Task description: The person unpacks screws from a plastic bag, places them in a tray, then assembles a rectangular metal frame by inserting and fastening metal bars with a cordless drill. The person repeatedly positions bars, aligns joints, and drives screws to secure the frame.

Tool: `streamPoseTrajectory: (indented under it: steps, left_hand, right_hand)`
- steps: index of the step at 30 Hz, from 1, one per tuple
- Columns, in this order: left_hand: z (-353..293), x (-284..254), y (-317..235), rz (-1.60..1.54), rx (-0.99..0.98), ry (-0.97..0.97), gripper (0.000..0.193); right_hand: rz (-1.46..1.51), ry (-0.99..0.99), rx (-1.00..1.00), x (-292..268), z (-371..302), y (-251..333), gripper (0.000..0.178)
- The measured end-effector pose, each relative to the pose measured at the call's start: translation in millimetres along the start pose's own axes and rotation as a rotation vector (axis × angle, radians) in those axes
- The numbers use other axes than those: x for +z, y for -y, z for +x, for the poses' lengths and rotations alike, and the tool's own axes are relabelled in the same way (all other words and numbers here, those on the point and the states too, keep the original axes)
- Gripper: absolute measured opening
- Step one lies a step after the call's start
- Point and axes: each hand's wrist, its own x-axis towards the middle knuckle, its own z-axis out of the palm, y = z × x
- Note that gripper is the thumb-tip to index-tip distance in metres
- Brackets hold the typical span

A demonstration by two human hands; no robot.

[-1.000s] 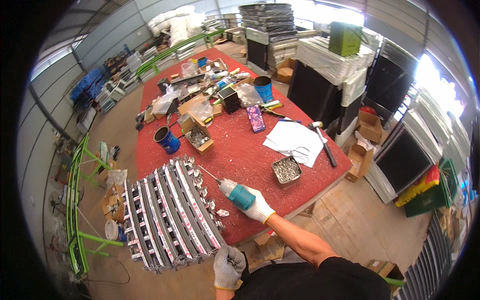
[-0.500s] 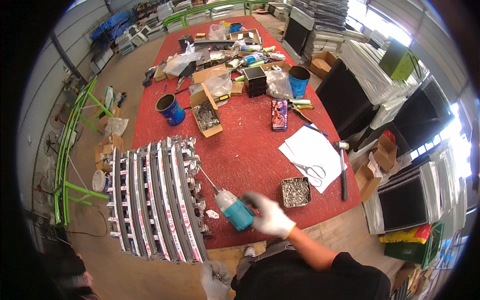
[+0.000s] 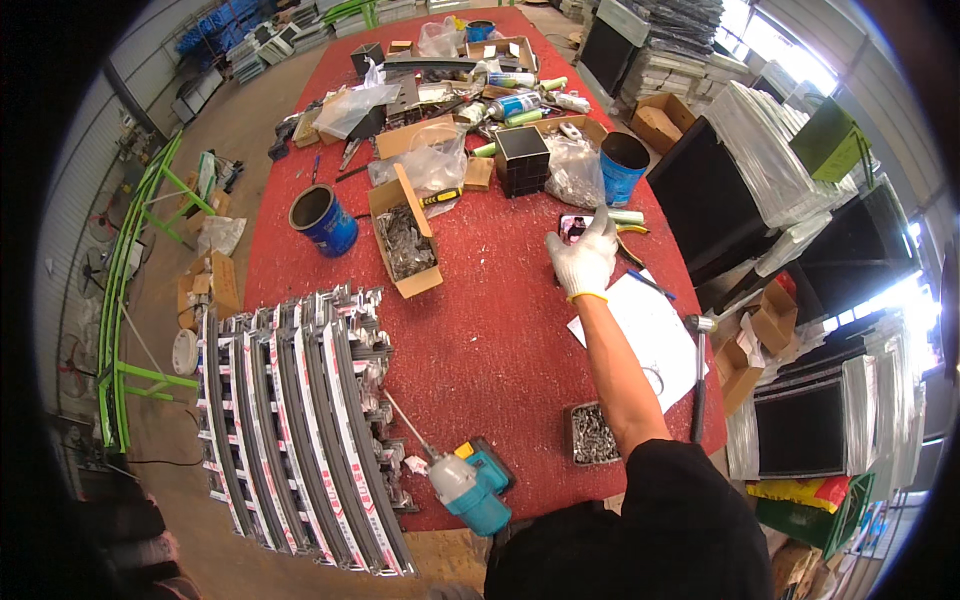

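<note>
Phone (image 3: pixel 573 228) btwn thumb & fingers of R grip (image 3: pixel 584 262), can't tell if held

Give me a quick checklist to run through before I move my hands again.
1. Drill out of hand: ok. The teal drill rests by the table's near edge, with neither hand on it.
2. Drill bit clear of the curved strips: cannot tell. Its tip ends right beside them.
3. Right hand at the phone: ok. Whether it grips is unclear.
4. Scissors in plain view: not ok. Your forearm hides most of them.
5. Hammer clear of your arm: ok. It lies toward the right edge.
6. Left hand free: cannot tell. It isn't clearly visible.
</note>
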Motion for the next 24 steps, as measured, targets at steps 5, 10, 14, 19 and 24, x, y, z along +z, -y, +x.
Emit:
streamPoseTrajectory:
  steps: [5,10,14,19,24]
  left_hand:
    - [0.1,5.8,9.4,-0.148,-0.026,-0.460,0.043]
    - [16.4,-32.5,6.5,0.041,-0.114,0.231,0.043]
    - [23.0,-41.3,7.8,0.009,-0.113,0.233,0.044]
    - [25.9,-34.0,4.7,0.021,-0.137,0.214,0.044]
    - [26.7,-27.3,0.4,0.027,-0.148,0.188,0.044]
  right_hand:
    - [-0.004,0.009,0.055,26.6,3.3,-4.8,0.110]
    - [0.030,0.010,0.067,29.7,3.1,-7.8,0.105]
    - [0.039,-0.001,0.084,31.1,3.5,-5.5,0.103]
    - [0.031,-0.022,0.067,34.1,2.0,-4.8,0.102]
    - [0.068,-0.044,0.071,34.6,1.8,-7.9,0.105]
